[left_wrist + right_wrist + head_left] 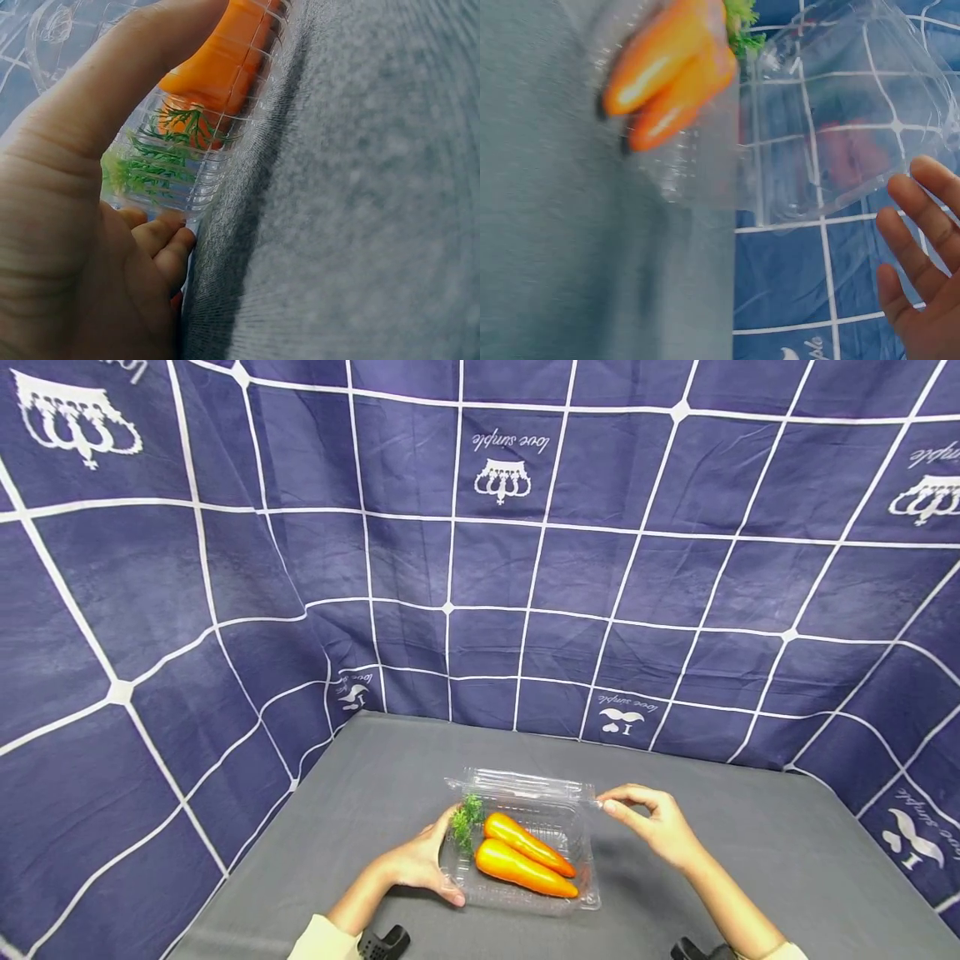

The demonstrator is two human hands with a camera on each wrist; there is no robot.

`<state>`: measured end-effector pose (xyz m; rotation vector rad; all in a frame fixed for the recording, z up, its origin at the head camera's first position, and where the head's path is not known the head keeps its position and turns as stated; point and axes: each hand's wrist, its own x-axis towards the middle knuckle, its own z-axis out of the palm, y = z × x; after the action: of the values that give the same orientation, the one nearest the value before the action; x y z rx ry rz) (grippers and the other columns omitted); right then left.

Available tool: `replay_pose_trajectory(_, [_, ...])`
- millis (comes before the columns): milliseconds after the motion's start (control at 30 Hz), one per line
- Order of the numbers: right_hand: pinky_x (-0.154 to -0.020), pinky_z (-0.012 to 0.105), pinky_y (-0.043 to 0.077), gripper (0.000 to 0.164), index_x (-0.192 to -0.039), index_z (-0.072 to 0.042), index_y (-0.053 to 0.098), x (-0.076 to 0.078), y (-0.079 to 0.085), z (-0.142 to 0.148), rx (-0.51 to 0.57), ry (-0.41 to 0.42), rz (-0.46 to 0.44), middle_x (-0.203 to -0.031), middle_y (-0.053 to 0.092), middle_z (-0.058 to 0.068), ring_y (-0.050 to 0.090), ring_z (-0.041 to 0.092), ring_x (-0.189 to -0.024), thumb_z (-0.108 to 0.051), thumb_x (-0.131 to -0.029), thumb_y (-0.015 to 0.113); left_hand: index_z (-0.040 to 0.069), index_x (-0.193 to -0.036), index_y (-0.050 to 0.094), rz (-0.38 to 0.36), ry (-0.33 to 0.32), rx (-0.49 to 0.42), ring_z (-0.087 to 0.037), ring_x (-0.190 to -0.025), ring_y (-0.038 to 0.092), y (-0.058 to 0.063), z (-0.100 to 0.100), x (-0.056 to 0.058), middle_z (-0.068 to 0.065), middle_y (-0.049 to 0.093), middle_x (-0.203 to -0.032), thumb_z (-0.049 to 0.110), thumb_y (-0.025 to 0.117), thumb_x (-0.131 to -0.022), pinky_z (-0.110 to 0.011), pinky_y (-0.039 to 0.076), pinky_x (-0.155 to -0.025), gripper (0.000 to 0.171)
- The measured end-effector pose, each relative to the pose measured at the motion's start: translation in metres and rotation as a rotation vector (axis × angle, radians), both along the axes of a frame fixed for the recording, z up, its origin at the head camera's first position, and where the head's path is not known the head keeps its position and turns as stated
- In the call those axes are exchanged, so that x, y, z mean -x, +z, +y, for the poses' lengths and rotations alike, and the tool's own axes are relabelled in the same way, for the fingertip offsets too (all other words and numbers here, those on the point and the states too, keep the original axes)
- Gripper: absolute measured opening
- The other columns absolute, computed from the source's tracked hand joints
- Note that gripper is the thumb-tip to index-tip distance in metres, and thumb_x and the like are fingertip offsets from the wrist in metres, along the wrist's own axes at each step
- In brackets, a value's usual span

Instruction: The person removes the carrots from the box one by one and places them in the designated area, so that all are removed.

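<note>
1. Carrots [525, 870], 2 of them, lie side by side at a slant, their thick ends to the left and their points to the right. The nearer carrot is glossy orange and looks the plumper of the 2, with bright highlights along its top.
2. Just beyond it, the farther carrot [528, 843] is the same orange and narrows to a slim tip.
3. Feathery leaf greens [468, 818] sit at the thick ends of the carrots, bright green and finely divided.
4. A clear plastic container [517, 906] with ribbed walls rests on the surface and holds the carrots and the greens.
5. The left hand [416, 864] grips the container's left end: its thumb lies at the near corner, and its fingers reach beyond, close to the greens.
6. At the far side of the container, its clear lid [525, 785] stands raised, joined along the far edge, so the inside lies exposed.
7. The right hand [663, 831] pinches the lid's right corner between thumb and forefinger; in the right wrist view its other fingers are extended and slightly apart.
8. Grey cloth [405, 752] covers the surface all around.
9. Farthest off hangs a blue curtain [420, 560] with a white grid and crown prints.
</note>
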<state>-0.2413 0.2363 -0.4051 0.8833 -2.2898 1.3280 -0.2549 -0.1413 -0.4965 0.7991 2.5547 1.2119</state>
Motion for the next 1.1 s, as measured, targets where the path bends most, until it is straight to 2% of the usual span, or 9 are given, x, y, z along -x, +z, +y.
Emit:
replay_pose_trajectory(133, [-0.076, 0.017, 0.048, 0.013, -0.093, -0.001, 0.074, 0.013, 0.011, -0.003, 0.052, -0.047, 0.006, -0.089, 0.071, 0.007, 0.063, 0.005, -0.084, 0.006, -0.089, 0.064, 0.009, -0.155, 0.011, 0.009, -0.008, -0.011, -0.036, -0.134, 0.032, 0.000, 0.001, 0.001, -0.021, 0.032, -0.149, 0.036, 0.096, -0.055, -0.058, 0.029, -0.106, 0.134])
replay_pose_trajectory(300, [-0.079, 0.015, 0.049, 0.015, -0.094, 0.008, 0.070, 0.027, 0.020, -0.009, 0.138, -0.099, -0.076, -0.089, 0.072, 0.012, 0.064, 0.002, -0.085, 0.000, -0.095, 0.058, 0.011, -0.155, 0.011, 0.022, -0.012, -0.016, -0.035, -0.132, 0.034, 0.000, 0.002, 0.002, -0.019, 0.036, -0.147, 0.037, 0.096, -0.054, -0.057, 0.030, -0.106, 0.134])
replay_pose_trajectory(500, [-0.079, 0.016, 0.049, 0.024, -0.096, 0.011, 0.068, 0.044, 0.020, -0.016, 0.188, -0.156, -0.160, -0.090, 0.071, 0.017, 0.065, 0.006, -0.082, -0.009, -0.100, 0.055, 0.011, -0.155, 0.010, 0.007, -0.012, -0.010, -0.036, -0.133, 0.032, 0.001, 0.001, 0.002, -0.021, 0.034, -0.148, 0.037, 0.096, -0.055, -0.058, 0.029, -0.106, 0.134])
replay_pose_trajectory(600, [-0.078, 0.017, 0.048, 0.027, -0.098, 0.013, 0.066, 0.052, 0.017, -0.018, 0.197, -0.181, -0.186, -0.088, 0.070, 0.019, 0.065, 0.008, -0.079, -0.012, -0.100, 0.054, 0.010, -0.155, 0.010, 0.005, -0.008, -0.004, -0.036, -0.133, 0.033, 0.001, 0.001, 0.002, -0.021, 0.034, -0.148, 0.037, 0.095, -0.055, -0.058, 0.029, -0.105, 0.134])
replay_pose_trajectory(833, [-0.071, 0.022, 0.050, 0.024, -0.101, 0.012, 0.066, 0.065, 0.004, -0.018, 0.159, -0.225, -0.238, -0.084, 0.070, 0.011, 0.064, 0.008, -0.076, -0.011, -0.097, 0.061, 0.011, -0.156, 0.009, -0.001, 0.002, -0.005, -0.038, -0.135, 0.031, 0.001, 0.001, 0.001, -0.023, 0.030, -0.151, 0.036, 0.095, -0.055, -0.060, 0.028, -0.106, 0.135])
replay_pose_trajectory(967, [-0.068, 0.023, 0.051, 0.022, -0.104, 0.014, 0.064, 0.069, -0.006, -0.019, 0.155, -0.210, -0.279, -0.086, 0.068, 0.015, 0.062, 0.007, -0.073, -0.005, -0.093, 0.064, 0.010, -0.155, 0.009, -0.006, 0.004, -0.006, -0.038, -0.135, 0.031, -0.001, 0.000, -0.001, -0.023, 0.031, -0.150, 0.036, 0.096, -0.056, -0.060, 0.029, -0.105, 0.134])
replay_pose_trajectory(1100, [-0.069, 0.026, 0.054, 0.023, -0.107, 0.018, 0.061, 0.070, -0.017, -0.019, 0.153, -0.202, -0.327, -0.087, 0.068, 0.021, 0.064, 0.011, -0.071, 0.001, -0.092, 0.063, 0.008, -0.155, 0.010, 0.003, -0.005, -0.013, -0.037, -0.135, 0.032, -0.001, 0.001, -0.001, -0.023, 0.032, -0.149, 0.035, 0.096, -0.055, -0.058, 0.029, -0.106, 0.134])
